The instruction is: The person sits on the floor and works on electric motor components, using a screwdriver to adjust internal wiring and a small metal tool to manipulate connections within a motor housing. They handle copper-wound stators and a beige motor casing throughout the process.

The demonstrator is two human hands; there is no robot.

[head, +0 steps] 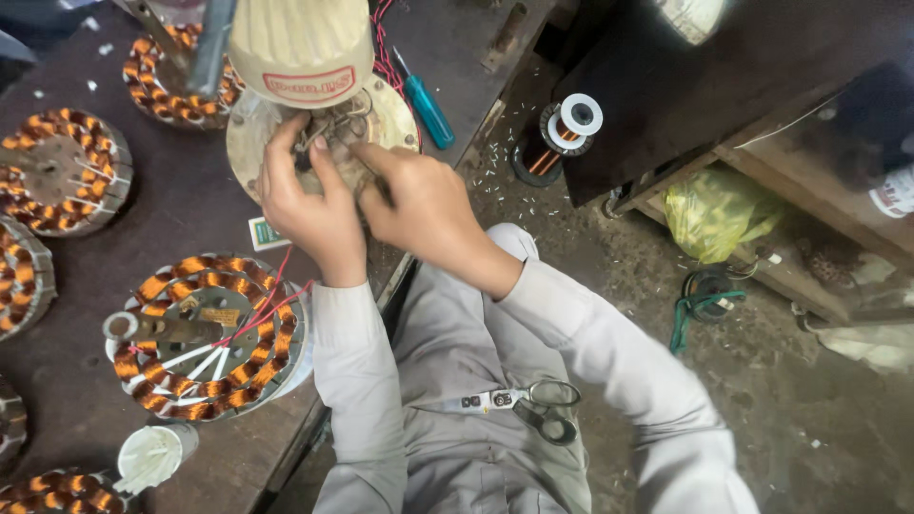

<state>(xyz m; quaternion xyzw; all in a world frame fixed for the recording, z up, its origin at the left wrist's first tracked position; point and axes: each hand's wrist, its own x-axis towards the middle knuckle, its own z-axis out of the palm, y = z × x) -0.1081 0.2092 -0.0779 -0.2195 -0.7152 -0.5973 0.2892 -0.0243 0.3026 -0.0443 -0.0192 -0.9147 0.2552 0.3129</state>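
Lap: a pair of scissors [533, 405] lies across the grey trousers, handles toward 3 o'clock, well clear of both hands.
Left hand [309, 205]: curled over the near rim of the round metal plate [395, 114], fingertips pinched on the tangle of wires [333, 128] at its middle.
Right hand [424, 205]: just beside the left, forefinger stretched toward 10 o'clock onto the same wires; whether it grips a strand or only presses I cannot tell.
Key relation: the wires lie at 12 o'clock from both hands, touching the fingertips, the left hand slightly nearer.
Above the plate: a cream ribbed housing [303, 43] hides its far half (so the wires show only in part).
At 8 o'clock: a wound copper coil [205, 338] with red leads on the dark table [181, 205].
At 1 o'clock: a teal-handled screwdriver [426, 107]; farther right, a spool of copper wire [562, 128] on the floor.
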